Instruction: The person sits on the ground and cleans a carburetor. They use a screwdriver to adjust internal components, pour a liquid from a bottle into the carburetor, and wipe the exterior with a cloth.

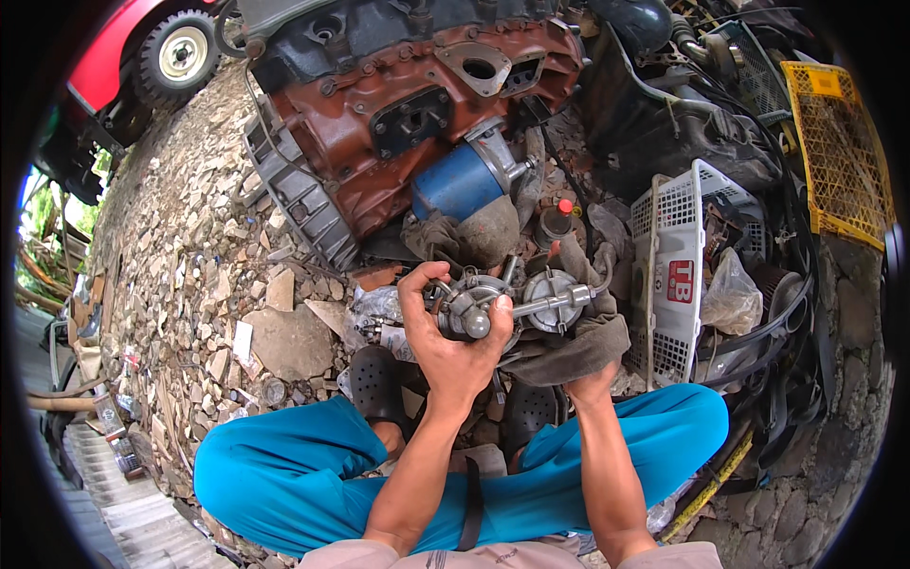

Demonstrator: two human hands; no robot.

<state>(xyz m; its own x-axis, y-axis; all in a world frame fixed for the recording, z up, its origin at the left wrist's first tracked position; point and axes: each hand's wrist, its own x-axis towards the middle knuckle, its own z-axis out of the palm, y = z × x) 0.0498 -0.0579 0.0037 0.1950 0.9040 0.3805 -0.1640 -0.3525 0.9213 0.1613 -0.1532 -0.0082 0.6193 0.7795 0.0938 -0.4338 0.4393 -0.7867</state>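
A grey metal engine part with two round housings joined by a pipe is held up in front of my shins; it looks like a twin fuel filter, but I cannot tell for sure. My left hand is closed around its left housing, thumb on top and fingers round the far side. A dirty grey cloth hangs at the part's right and underside. My right hand grips this cloth from below, with most of its fingers hidden under the folds.
A rust-red engine block with a blue oil filter lies ahead on rubble. At right stand a white plastic basket of parts and a yellow crate. A red-capped jar sits beyond my hands. A vehicle wheel shows far left.
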